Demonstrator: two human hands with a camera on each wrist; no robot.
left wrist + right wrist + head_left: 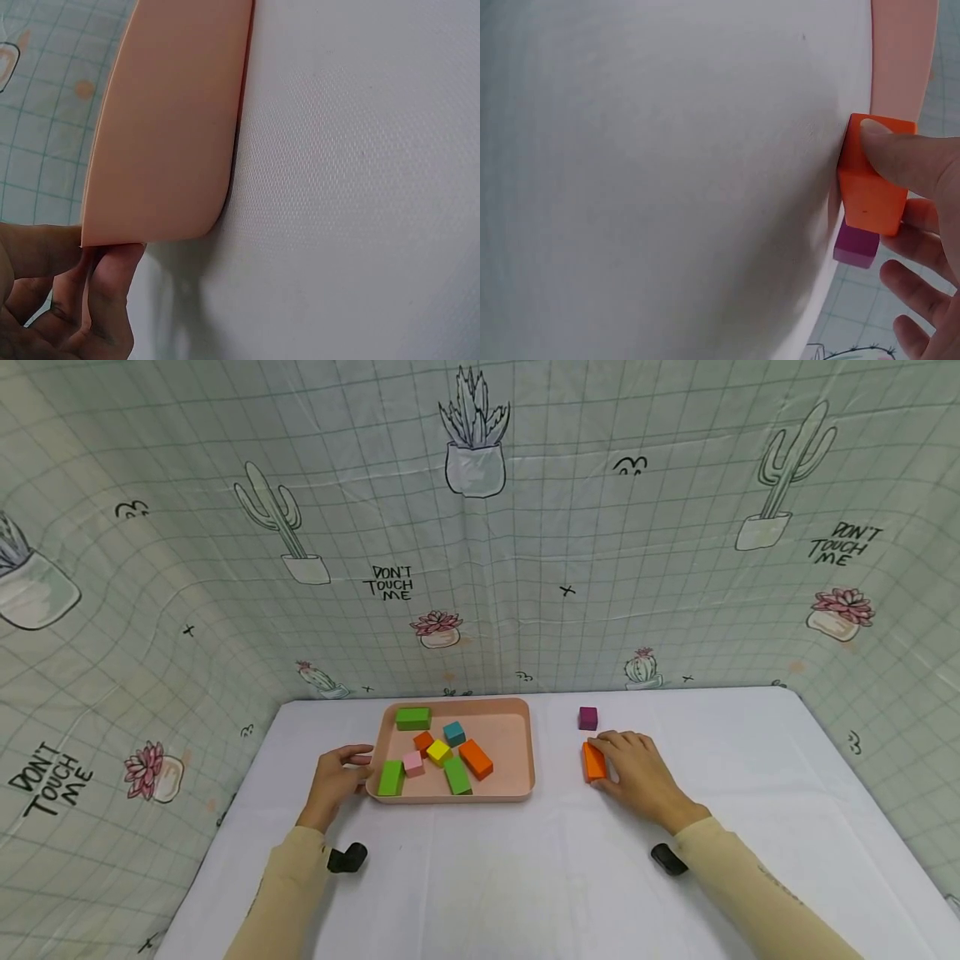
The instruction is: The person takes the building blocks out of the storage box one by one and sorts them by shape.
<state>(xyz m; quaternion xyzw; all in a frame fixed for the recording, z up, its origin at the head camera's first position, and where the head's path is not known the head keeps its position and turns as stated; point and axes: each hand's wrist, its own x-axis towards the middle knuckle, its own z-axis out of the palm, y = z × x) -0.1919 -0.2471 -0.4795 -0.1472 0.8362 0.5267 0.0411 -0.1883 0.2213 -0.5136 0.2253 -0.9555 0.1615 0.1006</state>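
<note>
My right hand (pixel 640 774) grips an orange rectangular block (pixel 595 762) on the table to the right of the tray. In the right wrist view, the thumb presses one face of that block (pixel 877 176) while fingers curl behind it. A small purple cube (pixel 588 718) sits just beyond. At the left end of the pink tray (pixel 517 789), my left hand (pixel 337 783) pinches the rim; the left wrist view has thumb and fingers at the tray's corner (pixel 161 150). Inside lie green blocks (pixel 413 719), another orange block (pixel 476 759) and a yellow cube (pixel 439 752).
The tray also holds a teal cube (pixel 453 733), a pink cube (pixel 413 764) and a small orange cube (pixel 423 742). A white cloth covers the table (pixel 480 885). Behind it hangs a checked curtain (pixel 525 543) printed with cacti.
</note>
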